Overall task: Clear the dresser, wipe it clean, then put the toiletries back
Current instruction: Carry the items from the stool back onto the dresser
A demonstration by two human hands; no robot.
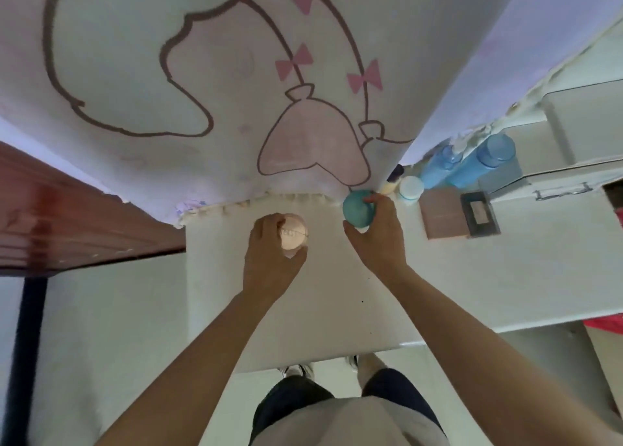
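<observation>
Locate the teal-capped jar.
Head view, right of centre: the right hand grips the teal-capped jar at the back of the dresser, left of the white jar.

The left hand point(273, 260) is covering most of the pink-capped jar point(295, 235), and the cap's lettering is blurring past reading. The right hand point(376, 230) is hiding the teal-capped bottle's point(357, 208) body. Just beyond that grip, a dark-capped item point(395, 173) is showing too small to identify.

left grip point(269, 253): fingers curled, clasping | right grip point(377, 238): fingers curled, clasping | both arms outstretched
</observation>
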